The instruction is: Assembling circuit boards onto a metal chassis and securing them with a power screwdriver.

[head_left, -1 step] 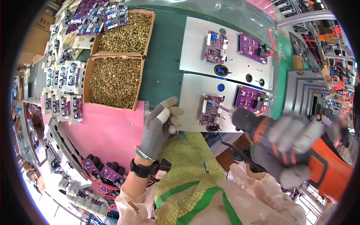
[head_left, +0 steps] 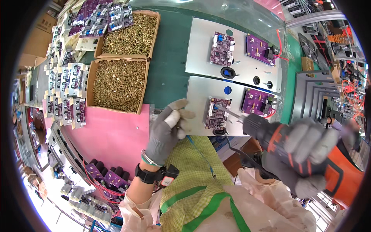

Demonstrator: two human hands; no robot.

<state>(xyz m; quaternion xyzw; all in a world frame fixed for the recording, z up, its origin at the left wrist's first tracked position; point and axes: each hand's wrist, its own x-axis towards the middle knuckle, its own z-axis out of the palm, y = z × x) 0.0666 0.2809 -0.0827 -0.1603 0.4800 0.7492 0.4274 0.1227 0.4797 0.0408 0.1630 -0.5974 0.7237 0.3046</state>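
My right hand (head_left: pixel 309 150), in a grey glove and blurred by motion, is wrapped round an orange and black power drill (head_left: pixel 280 139). Its long bit reaches left over a purple circuit board (head_left: pixel 217 116) on the nearer metal plate (head_left: pixel 197 92), the tip appearing near the board's upper edge. Whether it touches a screw is too small to tell. My left hand (head_left: pixel 168 125), gloved with pale fingertips, hovers at that plate's left edge, fingers loosely bent and apart, nothing visible in them. A second purple board (head_left: pixel 255 101) with red wires sits right on the same plate.
Behind lies another metal plate (head_left: pixel 199 42) with two similar boards. At left stand two cardboard boxes of small brass-coloured fasteners (head_left: pixel 118 83), beside stacked circuit boards (head_left: pixel 73 79) and a pink mat (head_left: pixel 112 127). Grey metal panels (head_left: pixel 315 91) stand at right.
The drill and my right hand have shifted slightly to the right. My left hand has moved a little to the right, toward the plate.
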